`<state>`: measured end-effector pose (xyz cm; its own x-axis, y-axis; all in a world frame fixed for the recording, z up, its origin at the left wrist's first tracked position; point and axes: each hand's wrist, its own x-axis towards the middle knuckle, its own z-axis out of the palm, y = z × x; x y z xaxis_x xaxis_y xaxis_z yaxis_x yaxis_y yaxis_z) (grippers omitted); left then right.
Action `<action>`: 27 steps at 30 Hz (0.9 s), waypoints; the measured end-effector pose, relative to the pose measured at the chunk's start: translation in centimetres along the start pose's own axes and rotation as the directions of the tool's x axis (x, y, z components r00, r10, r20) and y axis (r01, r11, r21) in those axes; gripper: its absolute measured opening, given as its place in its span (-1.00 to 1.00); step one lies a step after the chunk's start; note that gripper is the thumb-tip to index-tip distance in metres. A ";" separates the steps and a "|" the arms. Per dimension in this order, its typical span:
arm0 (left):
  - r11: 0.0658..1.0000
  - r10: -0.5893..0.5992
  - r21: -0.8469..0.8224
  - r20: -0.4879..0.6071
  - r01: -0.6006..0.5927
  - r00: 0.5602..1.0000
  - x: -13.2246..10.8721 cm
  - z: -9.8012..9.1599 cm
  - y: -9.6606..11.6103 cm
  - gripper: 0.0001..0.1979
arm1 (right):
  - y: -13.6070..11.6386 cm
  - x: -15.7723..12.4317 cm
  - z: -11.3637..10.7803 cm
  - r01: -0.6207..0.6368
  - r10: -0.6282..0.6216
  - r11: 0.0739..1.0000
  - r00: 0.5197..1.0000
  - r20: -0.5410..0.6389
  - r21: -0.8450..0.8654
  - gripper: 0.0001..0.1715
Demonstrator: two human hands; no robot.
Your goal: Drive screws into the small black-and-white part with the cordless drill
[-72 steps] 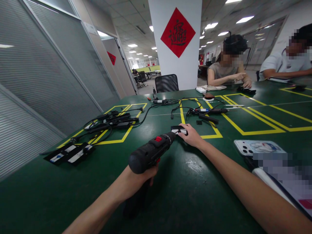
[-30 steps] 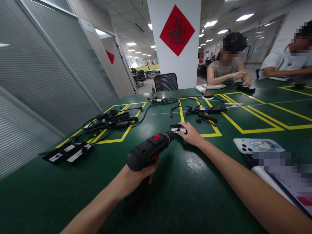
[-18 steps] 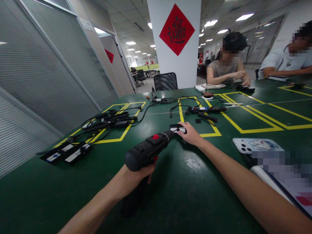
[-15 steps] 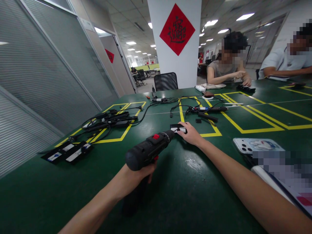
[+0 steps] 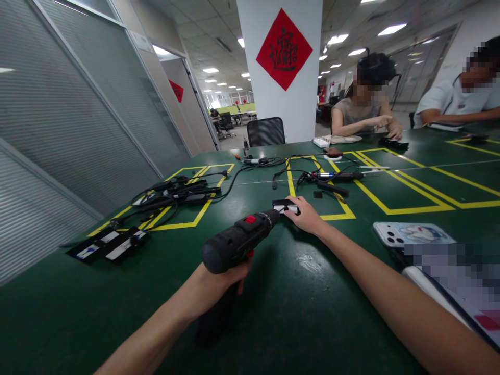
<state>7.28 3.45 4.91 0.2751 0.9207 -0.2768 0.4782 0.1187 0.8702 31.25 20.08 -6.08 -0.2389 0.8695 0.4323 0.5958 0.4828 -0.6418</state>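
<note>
My left hand (image 5: 224, 276) is wrapped round the grip of a black cordless drill (image 5: 238, 242) with red buttons. The drill's chuck points away from me, toward a small black and white flat piece (image 5: 279, 204) on the green table. My right hand (image 5: 304, 214) pinches that piece at its right side, fingers closed over it. Chuck and piece meet in this view; whether the bit touches the piece is too small to tell.
Black cables and adapters (image 5: 183, 192) lie at the left, beside black and white panels (image 5: 125, 245). A pen-shaped tool (image 5: 332, 176) with a cord lies beyond my right hand. A phone (image 5: 414, 233) rests at the right. Two people sit across the table (image 5: 297, 312).
Almost nothing differs: the drill and both hands hold the same places. The view has shifted very slightly.
</note>
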 end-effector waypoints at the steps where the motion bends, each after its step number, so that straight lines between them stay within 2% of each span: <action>1: 1.000 -0.001 0.002 -0.003 0.001 1.000 0.0 0.0 0.0 -0.75 | 0.0 0.0 0.0 0.000 0.000 1.000 1.000 -0.001 0.000 -0.52; 5: 0.999 -0.028 0.015 -0.040 0.029 0.999 0.0 0.2 0.2 -0.79 | 0.1 0.0 0.1 -0.001 0.001 1.000 1.000 -0.003 -0.003 -0.52; 7: 0.999 -0.037 0.021 -0.025 0.038 0.999 0.0 0.2 0.3 -0.81 | 0.1 0.0 0.1 0.002 -0.002 1.000 1.000 -0.005 -0.001 -0.52; 9: 1.000 -0.021 -0.004 -0.008 0.021 1.000 -0.1 0.3 0.5 -0.81 | 0.0 0.1 0.0 0.003 -0.003 1.000 1.000 -0.007 -0.001 -0.52; 15: 0.999 0.022 -0.034 -0.052 -0.024 0.998 0.0 0.5 0.2 -0.82 | 0.1 0.1 0.0 0.002 -0.002 1.000 1.000 -0.003 -0.002 -0.52; 22: 1.000 0.014 0.008 -0.001 -0.014 1.000 0.2 0.0 -0.1 -0.82 | 0.1 0.0 0.0 -0.001 0.001 1.000 1.000 -0.002 -0.006 -0.52; 27: 1.000 0.003 0.002 -0.055 -0.003 0.998 0.1 0.3 0.1 -0.84 | 0.1 0.0 0.0 -0.002 0.002 1.000 1.000 -0.004 -0.004 -0.52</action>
<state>7.57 3.44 4.88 0.2301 0.9402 -0.2511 0.4787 0.1152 0.8704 31.29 20.14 -6.17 -0.2341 0.8702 0.4336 0.5995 0.4803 -0.6402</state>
